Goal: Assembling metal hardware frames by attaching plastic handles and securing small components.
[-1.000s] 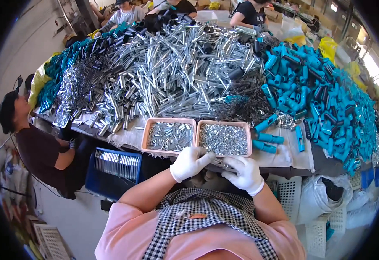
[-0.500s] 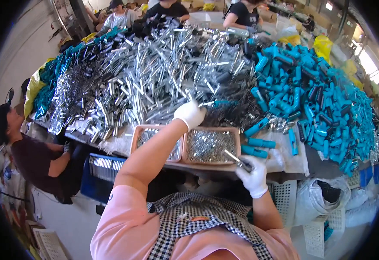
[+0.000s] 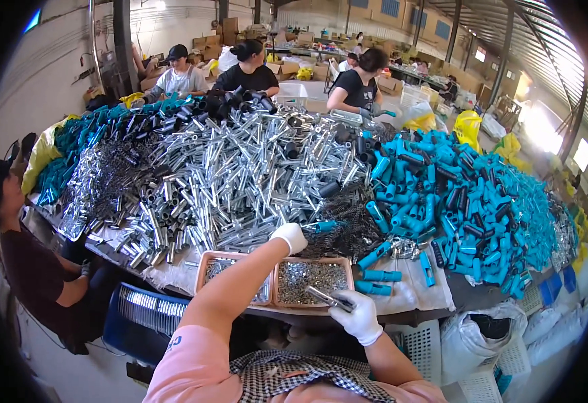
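Note:
My left hand (image 3: 290, 238), in a white glove, reaches across to the near edge of a pile of silver metal tubes and rods (image 3: 253, 174). Its fingers are curled and partly hidden, so what they grip cannot be made out. A teal piece (image 3: 325, 226) lies just beyond them, beside dark springs (image 3: 341, 235). My right hand (image 3: 357, 316), also gloved in white, is closed around a shiny metal tube (image 3: 323, 296) that slants up to the left. The tube's tip is over the front edge of a pink box of small metal parts (image 3: 314, 307).
A second pink box (image 3: 203, 274) sits under my left forearm. Teal handles (image 3: 435, 195) are heaped at right, with loose ones (image 3: 382, 276) by the boxes. Below stand a blue crate (image 3: 116, 322) and a white sack (image 3: 465, 349). Co-workers (image 3: 250, 70) sit across and at left.
The view has tilted up, so the table appears lower. My right hand with the tube has come closer to the box. My left hand stays at the pile's near edge.

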`<act>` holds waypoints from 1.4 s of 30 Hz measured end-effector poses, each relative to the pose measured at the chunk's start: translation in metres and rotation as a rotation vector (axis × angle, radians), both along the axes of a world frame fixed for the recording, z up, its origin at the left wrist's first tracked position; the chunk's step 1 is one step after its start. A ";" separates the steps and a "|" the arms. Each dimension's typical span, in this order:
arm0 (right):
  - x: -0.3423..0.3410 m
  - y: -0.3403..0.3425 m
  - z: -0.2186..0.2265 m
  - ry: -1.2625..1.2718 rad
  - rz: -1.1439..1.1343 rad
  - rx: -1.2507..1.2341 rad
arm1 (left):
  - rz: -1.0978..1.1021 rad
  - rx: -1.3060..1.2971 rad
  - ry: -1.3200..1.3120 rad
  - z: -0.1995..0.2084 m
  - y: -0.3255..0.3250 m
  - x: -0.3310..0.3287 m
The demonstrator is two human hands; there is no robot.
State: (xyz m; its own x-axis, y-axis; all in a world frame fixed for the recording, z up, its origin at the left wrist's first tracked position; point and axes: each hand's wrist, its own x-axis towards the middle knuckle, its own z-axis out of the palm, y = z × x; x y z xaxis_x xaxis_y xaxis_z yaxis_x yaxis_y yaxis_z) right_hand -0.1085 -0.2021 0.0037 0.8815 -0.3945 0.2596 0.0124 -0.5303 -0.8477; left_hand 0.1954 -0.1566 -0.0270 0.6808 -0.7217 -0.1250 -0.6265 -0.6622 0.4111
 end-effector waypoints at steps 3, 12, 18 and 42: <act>-0.004 0.000 0.000 -0.032 -0.021 -0.008 | -0.028 -0.018 -0.032 0.029 0.009 -0.019; 0.007 -0.003 -0.007 0.074 -0.029 0.024 | 0.095 -0.275 -0.380 0.030 0.087 -0.010; 0.023 0.008 -0.003 0.143 0.017 -0.013 | 0.222 -0.631 -0.226 0.018 0.110 0.006; 0.011 0.045 0.013 -0.044 0.335 -0.461 | -0.578 -0.325 0.086 0.043 0.197 -0.148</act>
